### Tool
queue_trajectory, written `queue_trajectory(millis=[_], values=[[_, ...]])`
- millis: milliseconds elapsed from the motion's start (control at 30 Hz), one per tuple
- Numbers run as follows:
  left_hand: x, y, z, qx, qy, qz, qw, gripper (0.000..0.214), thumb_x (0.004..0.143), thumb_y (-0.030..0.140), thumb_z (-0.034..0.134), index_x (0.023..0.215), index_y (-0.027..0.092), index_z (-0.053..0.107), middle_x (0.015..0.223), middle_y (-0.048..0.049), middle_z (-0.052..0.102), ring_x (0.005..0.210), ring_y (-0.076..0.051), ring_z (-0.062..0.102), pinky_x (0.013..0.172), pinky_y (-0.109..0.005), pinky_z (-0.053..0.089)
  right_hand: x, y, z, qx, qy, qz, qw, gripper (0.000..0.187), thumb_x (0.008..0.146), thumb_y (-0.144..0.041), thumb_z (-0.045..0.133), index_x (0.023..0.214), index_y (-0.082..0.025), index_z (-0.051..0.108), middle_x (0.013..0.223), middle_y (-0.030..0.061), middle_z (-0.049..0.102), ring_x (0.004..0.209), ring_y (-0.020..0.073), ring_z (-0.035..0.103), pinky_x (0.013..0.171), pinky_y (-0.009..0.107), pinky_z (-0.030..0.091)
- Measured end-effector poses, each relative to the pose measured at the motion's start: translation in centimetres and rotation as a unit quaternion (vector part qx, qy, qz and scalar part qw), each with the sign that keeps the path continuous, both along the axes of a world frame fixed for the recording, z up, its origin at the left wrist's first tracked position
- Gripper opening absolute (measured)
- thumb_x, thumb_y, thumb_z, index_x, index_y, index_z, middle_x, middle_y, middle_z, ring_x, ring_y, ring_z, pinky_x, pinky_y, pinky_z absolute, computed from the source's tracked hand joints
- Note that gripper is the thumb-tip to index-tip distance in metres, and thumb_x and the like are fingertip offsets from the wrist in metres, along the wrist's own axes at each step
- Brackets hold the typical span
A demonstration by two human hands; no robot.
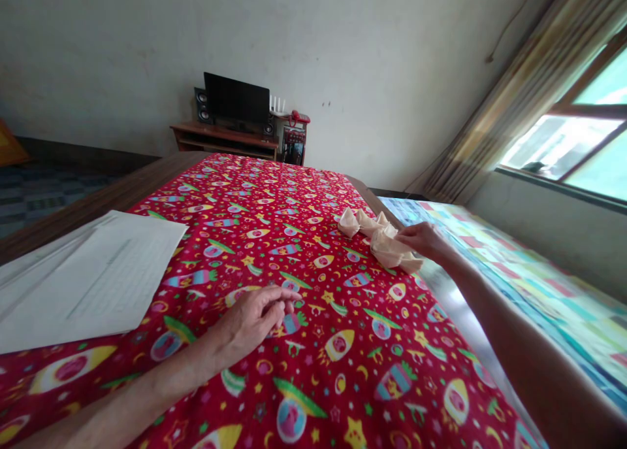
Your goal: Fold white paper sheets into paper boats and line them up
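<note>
A red cloth [274, 253] printed with rockets and stars covers the table. My left hand [255, 318] rests on it near the middle, fingers loosely curled together with nothing visible in them. My right hand [424, 238] reaches out to the table's right edge and grips a crumpled cream-coloured fabric [379, 236] that lies bunched on the red cloth.
Large white paper sheets [83, 279] lie on the table's left part. A patterned bedspread [539, 292] lies to the right, under a window [578, 148] with curtains. A low wooden stand with a dark screen [236, 99] and speakers stands at the far wall.
</note>
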State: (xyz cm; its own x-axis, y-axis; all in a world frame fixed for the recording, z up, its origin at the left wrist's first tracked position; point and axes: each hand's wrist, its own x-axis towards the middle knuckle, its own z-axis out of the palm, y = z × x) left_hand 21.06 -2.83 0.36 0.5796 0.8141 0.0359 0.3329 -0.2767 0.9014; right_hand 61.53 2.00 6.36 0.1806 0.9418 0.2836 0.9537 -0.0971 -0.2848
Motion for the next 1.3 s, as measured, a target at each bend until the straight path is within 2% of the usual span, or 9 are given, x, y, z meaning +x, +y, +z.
queue_trajectory(millis=[167,533,733,900,1067,1133,1167,1233,1300], values=[[-0.1,0.0,-0.2,0.023,0.008,-0.001,1.000,0.036,0.082,0.031,0.040,0.101,0.014,0.065,0.076,-0.0033,0.064,0.055,-0.010,0.054,0.051,-0.019,0.042,-1.5,0.1,0.4,-0.054,-0.028,0.024,0.998,0.029,0.070,-0.036,0.055,0.068,-0.015,0.074,0.050,0.0010,0.058,0.047,0.0105,0.048,0.045,0.022,0.030],[0.1,0.0,-0.2,0.059,-0.004,0.001,0.998,0.033,0.082,0.027,0.041,0.095,0.013,0.067,0.055,0.0019,0.055,0.048,-0.010,0.048,0.047,-0.019,0.038,-2.8,1.2,-0.6,-0.085,-0.112,0.063,0.988,0.029,0.069,-0.032,0.054,0.043,-0.017,0.054,0.040,-0.0045,0.036,0.043,0.0073,0.031,0.047,0.025,0.021],[0.0,0.0,0.1,0.068,0.012,-0.002,0.998,0.032,0.083,0.026,0.041,0.095,0.014,0.068,0.056,0.0018,0.057,0.048,-0.010,0.049,0.048,-0.019,0.038,-3.7,1.1,-0.5,-0.080,-0.142,0.057,0.985,0.027,0.068,-0.027,0.052,0.042,-0.018,0.052,0.040,-0.0034,0.037,0.043,0.0077,0.030,0.047,0.025,0.020],[-0.1,0.1,-0.2,0.090,0.017,-0.006,0.996,0.030,0.083,0.024,0.041,0.095,0.016,0.068,0.057,0.0022,0.057,0.049,-0.009,0.050,0.049,-0.019,0.039,-3.7,0.8,-0.5,-0.072,-0.146,0.048,0.986,0.028,0.072,-0.029,0.051,0.047,-0.017,0.059,0.042,-0.0020,0.043,0.043,0.0079,0.034,0.047,0.025,0.022],[-0.1,0.2,-0.4,0.080,0.007,-0.014,0.997,0.031,0.084,0.024,0.040,0.095,0.015,0.068,0.058,0.0017,0.056,0.050,-0.009,0.052,0.050,-0.018,0.041,-3.7,0.3,0.3,-0.033,-0.133,0.006,0.991,0.036,0.080,-0.034,0.044,0.058,-0.016,0.066,0.048,0.0022,0.053,0.044,0.0105,0.042,0.048,0.025,0.026],[-0.1,0.1,-0.3,0.075,0.002,-0.012,0.997,0.031,0.084,0.024,0.041,0.095,0.014,0.068,0.060,0.0009,0.057,0.052,-0.010,0.054,0.052,-0.019,0.043,-4.5,-0.3,0.8,0.005,-0.126,-0.012,0.992,0.035,0.082,-0.035,0.042,0.066,-0.017,0.068,0.053,0.0033,0.058,0.048,0.0123,0.048,0.049,0.024,0.027],[-0.1,0.1,-0.3,0.073,0.000,-0.012,0.997,0.031,0.083,0.025,0.041,0.095,0.014,0.068,0.062,0.0004,0.058,0.053,-0.010,0.055,0.052,-0.018,0.043,-5.1,-0.8,1.0,0.057,-0.112,-0.016,0.992,0.036,0.083,-0.036,0.042,0.066,-0.017,0.068,0.053,0.0032,0.059,0.050,0.0128,0.049,0.050,0.024,0.028],[-0.1,0.0,-0.3,0.070,-0.004,-0.015,0.997,0.030,0.083,0.025,0.043,0.096,0.014,0.068,0.066,-0.0005,0.061,0.054,-0.009,0.055,0.052,-0.018,0.043,-7.0,-2.0,0.9,0.127,-0.083,0.014,0.988,0.036,0.085,-0.037,0.043,0.067,-0.018,0.066,0.056,0.0028,0.061,0.050,0.0122,0.051,0.052,0.023,0.030],[-0.1,0.0,-0.3,0.060,-0.014,-0.020,0.998,0.031,0.084,0.024,0.042,0.097,0.014,0.067,0.072,-0.0015,0.063,0.052,-0.008,0.053,0.051,-0.018,0.043,-9.5,-3.4,0.0,0.141,-0.073,0.056,0.986,0.037,0.087,-0.040,0.043,0.066,-0.018,0.064,0.053,0.0019,0.058,0.047,0.0112,0.048,0.049,0.023,0.028]])
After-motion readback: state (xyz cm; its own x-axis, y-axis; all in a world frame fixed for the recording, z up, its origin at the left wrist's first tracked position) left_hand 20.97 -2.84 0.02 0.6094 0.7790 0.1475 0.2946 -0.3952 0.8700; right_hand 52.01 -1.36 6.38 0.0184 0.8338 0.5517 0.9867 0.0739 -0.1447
